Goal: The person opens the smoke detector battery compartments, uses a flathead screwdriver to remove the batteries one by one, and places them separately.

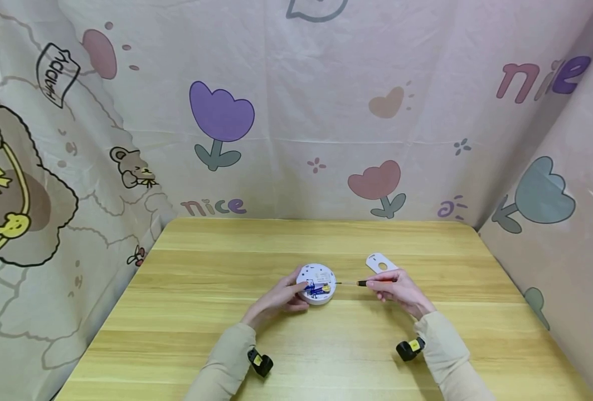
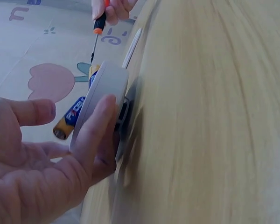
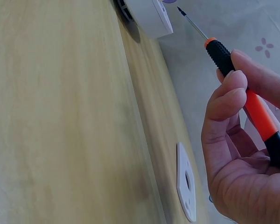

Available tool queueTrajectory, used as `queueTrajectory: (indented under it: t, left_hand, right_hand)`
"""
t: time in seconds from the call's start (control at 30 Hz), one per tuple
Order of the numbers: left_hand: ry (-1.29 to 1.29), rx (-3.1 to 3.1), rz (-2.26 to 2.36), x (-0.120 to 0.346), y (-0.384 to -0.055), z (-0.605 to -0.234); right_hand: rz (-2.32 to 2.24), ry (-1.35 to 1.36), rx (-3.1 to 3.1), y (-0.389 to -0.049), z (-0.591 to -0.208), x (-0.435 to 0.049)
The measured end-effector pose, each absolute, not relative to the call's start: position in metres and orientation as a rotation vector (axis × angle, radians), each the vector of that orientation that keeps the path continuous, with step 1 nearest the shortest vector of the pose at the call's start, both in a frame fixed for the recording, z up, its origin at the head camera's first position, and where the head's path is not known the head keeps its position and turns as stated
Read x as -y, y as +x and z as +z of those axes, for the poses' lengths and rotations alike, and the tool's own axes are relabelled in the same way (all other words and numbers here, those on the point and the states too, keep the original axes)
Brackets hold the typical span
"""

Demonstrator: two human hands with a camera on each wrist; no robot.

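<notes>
My left hand (image 1: 280, 296) grips a round white smoke detector (image 1: 319, 272) by its rim, holding its back face up over the table. Two blue-and-gold batteries show on that face; one battery (image 2: 71, 117) tilts out of the housing in the left wrist view, while another battery (image 2: 93, 73) shows farther along. Between the fingers of my right hand (image 1: 399, 291) is a screwdriver (image 3: 220, 55) with an orange and black handle. Its dark tip points left at the detector's edge; in the right wrist view a small gap separates them.
Just behind my right hand, a white mounting plate (image 1: 377, 261) with a round hole lies on the wooden table (image 1: 226, 250). A patterned curtain (image 1: 286, 111) hangs behind the table and along both sides. Each sleeve carries a black wrist camera (image 1: 259, 363).
</notes>
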State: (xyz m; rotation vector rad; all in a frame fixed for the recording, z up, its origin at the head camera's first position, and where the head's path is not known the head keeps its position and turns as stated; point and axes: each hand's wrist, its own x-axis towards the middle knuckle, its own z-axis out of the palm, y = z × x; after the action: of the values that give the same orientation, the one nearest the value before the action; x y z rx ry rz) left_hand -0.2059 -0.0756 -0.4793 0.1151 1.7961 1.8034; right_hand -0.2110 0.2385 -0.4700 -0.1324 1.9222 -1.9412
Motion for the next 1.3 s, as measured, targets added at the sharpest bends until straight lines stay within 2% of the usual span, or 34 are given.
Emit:
queueTrajectory:
  t: [0.37, 0.57, 0.7, 1.0, 1.3]
  left_hand:
    - [0.176, -1.701, 1.807, 0.085, -0.207, -0.478]
    - [0.19, -1.723, 1.81, 0.084, -0.207, -0.482]
    - [0.225, -1.737, 1.815, 0.084, -0.207, -0.483]
    - [0.369, -2.114, 1.637, 0.082, -0.203, -0.481]
    - [0.48, -2.488, 1.421, 0.078, -0.202, -0.482]
  right_hand:
    - [-1.989, -0.051, -1.963, -0.209, -0.473, -0.244]
    - [-1.974, 0.085, -2.156, -0.205, -0.477, -0.246]
    - [-1.96, 0.072, -2.276, -0.202, -0.483, -0.242]
    - [-2.0, 0.118, -2.366, -0.199, -0.489, -0.229]
    - [-1.737, 0.066, -2.723, -0.199, -0.493, -0.215]
